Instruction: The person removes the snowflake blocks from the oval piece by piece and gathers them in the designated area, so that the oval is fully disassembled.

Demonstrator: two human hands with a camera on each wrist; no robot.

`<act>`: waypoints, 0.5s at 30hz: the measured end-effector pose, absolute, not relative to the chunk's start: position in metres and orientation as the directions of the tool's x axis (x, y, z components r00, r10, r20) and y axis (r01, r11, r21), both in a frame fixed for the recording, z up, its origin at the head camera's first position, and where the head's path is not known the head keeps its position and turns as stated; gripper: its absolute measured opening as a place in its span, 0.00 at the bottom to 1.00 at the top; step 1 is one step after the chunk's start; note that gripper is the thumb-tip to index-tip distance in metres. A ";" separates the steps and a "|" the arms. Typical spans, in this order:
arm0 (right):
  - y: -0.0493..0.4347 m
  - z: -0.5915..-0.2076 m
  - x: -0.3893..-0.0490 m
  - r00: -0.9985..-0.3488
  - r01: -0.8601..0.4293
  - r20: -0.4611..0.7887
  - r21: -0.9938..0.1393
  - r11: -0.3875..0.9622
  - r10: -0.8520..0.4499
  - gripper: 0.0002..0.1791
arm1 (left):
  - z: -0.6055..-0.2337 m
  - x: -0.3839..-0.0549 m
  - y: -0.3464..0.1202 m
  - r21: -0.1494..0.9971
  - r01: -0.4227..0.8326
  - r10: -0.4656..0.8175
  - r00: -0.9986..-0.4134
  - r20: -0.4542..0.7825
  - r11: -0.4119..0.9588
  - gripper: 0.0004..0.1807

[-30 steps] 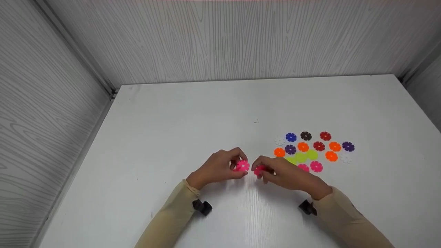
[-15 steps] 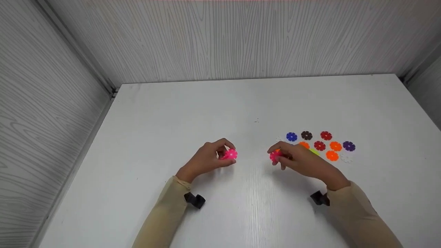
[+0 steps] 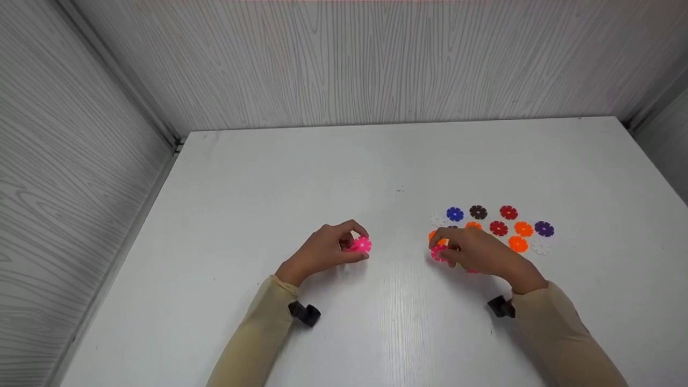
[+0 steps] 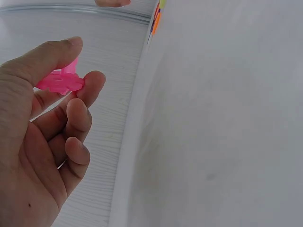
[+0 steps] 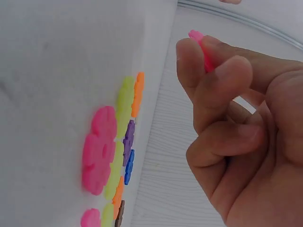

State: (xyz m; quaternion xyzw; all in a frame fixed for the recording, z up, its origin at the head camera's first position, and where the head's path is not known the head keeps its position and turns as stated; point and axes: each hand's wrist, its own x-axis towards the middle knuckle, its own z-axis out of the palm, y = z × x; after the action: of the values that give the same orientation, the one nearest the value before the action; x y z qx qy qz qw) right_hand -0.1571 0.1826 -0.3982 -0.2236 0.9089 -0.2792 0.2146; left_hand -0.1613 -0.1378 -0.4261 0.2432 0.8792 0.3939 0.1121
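Note:
My left hand (image 3: 325, 251) pinches bright pink notched plastic discs (image 3: 363, 244) between thumb and index finger, left of the table's middle. In the left wrist view, one pink disc (image 4: 61, 84) lies flat and another stands up from it at an angle, joined to it. My right hand (image 3: 478, 253) pinches a single pink notched disc (image 3: 438, 253) between thumb and fingers. It is held edge-on in the right wrist view, raised beside the spread of loose discs. The right hand hides some of those discs in the head view.
Loose notched discs lie flat on the white table (image 3: 242, 215) to the right, among them blue (image 3: 454, 214), brown (image 3: 478, 212), red (image 3: 508, 212), orange (image 3: 518, 244) and purple (image 3: 544, 228). Yellow-green discs (image 5: 124, 101) and pink discs (image 5: 99, 151) show in the right wrist view.
My hands were close together near the middle and have moved apart. The left went left and slightly away from me; the right moved right, to the loose discs, still pinching its pink disc.

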 end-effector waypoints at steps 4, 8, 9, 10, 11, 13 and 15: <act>0.181 -0.404 -0.158 -0.804 -0.294 -0.283 -0.575 0.763 -0.523 0.11 | -0.426 -0.161 -0.136 0.749 0.333 0.519 -0.854 -0.018 0.573 0.18; 0.182 -0.408 -0.157 -0.790 -0.312 -0.291 -0.567 0.762 -0.539 0.14 | -0.427 -0.160 -0.136 0.755 0.329 0.527 -0.849 -0.027 0.568 0.18; 0.182 -0.408 -0.157 -0.787 -0.312 -0.294 -0.569 0.761 -0.543 0.15 | -0.427 -0.160 -0.136 0.756 0.327 0.531 -0.847 -0.031 0.567 0.18; 0.182 -0.408 -0.156 -0.785 -0.308 -0.300 -0.570 0.762 -0.542 0.15 | -0.427 -0.160 -0.136 0.757 0.325 0.534 -0.845 -0.037 0.567 0.18; 0.182 -0.408 -0.156 -0.783 -0.306 -0.303 -0.572 0.761 -0.543 0.16 | -0.427 -0.160 -0.136 0.757 0.325 0.537 -0.842 -0.041 0.567 0.19; 0.181 -0.407 -0.156 -0.784 -0.290 -0.318 -0.573 0.767 -0.534 0.17 | -0.428 -0.160 -0.136 0.755 0.327 0.546 -0.836 -0.049 0.569 0.19; 0.180 -0.406 -0.156 -0.787 -0.263 -0.340 -0.571 0.778 -0.516 0.18 | -0.428 -0.160 -0.136 0.751 0.329 0.555 -0.830 -0.060 0.572 0.20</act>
State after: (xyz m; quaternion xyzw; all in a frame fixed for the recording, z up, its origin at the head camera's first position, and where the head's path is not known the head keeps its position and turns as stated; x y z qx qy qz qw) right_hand -0.1556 0.1796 -0.4058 -0.2141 0.9099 -0.2556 0.2468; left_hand -0.1598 -0.1361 -0.4279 0.2528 0.8746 0.3872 0.1460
